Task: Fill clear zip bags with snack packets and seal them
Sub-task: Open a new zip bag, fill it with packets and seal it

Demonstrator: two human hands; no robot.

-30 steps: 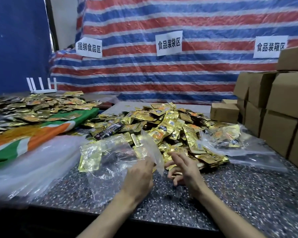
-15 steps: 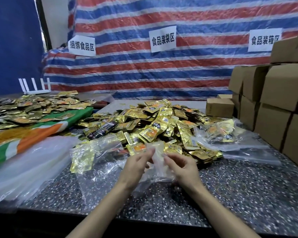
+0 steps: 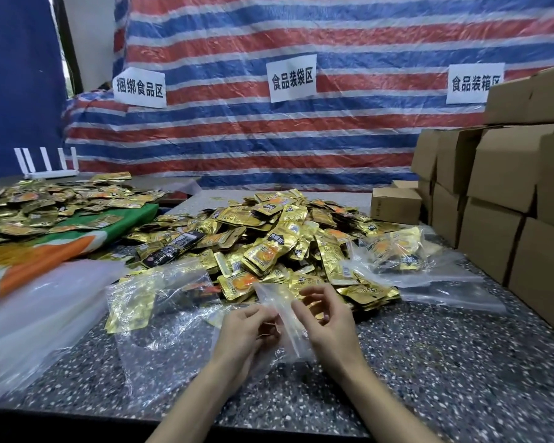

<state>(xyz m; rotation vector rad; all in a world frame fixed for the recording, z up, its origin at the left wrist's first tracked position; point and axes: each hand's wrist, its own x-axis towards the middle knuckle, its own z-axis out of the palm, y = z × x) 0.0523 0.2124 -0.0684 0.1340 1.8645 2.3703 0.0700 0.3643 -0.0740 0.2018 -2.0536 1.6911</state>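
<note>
Both hands work one clear zip bag (image 3: 282, 311) just above the speckled table, in front of a big heap of gold snack packets (image 3: 279, 238). My left hand (image 3: 247, 330) pinches the bag's left side. My right hand (image 3: 327, 321) pinches its right side with thumb and curled fingers. The bag stands up between them and looks empty. Left of the hands lies another clear bag (image 3: 154, 298) holding gold packets. A filled clear bag (image 3: 397, 251) lies to the right of the heap.
Brown cardboard boxes (image 3: 509, 193) are stacked along the right edge, with a small box (image 3: 395, 204) behind the heap. More gold packets (image 3: 45, 203) cover a green and orange cloth at left. Loose clear plastic (image 3: 36, 318) lies at front left. A striped tarp hangs behind.
My right hand has come off the packet heap and joined my left hand on the clear bag. The bag now stands lifted between both hands.
</note>
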